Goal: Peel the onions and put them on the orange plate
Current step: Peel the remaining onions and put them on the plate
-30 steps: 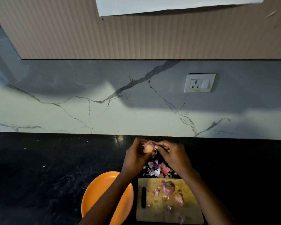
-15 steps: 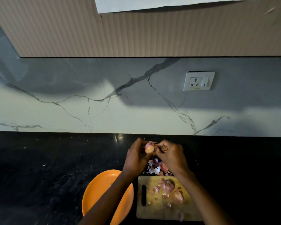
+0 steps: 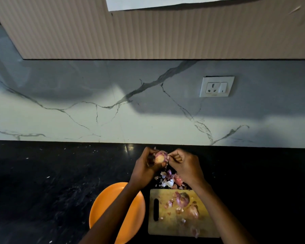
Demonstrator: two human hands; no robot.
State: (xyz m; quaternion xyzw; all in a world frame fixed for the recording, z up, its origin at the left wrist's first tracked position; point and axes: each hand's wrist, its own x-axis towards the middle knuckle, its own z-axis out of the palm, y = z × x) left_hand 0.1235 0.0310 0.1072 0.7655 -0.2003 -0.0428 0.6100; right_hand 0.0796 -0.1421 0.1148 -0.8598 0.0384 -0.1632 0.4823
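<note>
My left hand [image 3: 145,166] grips a small, partly peeled onion [image 3: 159,157] above the black counter. My right hand [image 3: 184,164] pinches a strip of purple skin at the onion's right side. Below them lies a wooden cutting board [image 3: 167,226] with two unpeeled onions [image 3: 183,199] [image 3: 192,211] on it. The orange plate [image 3: 106,206] sits left of the board, partly hidden by my left forearm, and no onion shows on its visible part.
A heap of onion skins [image 3: 169,180] lies on the counter [image 3: 51,182] between the board and my hands. More skin scraps lie on the board. A marble backsplash with a white socket [image 3: 217,86] rises behind the counter.
My hands and the onion have stayed together and barely moved. My right fingers still pull at the skin.
</note>
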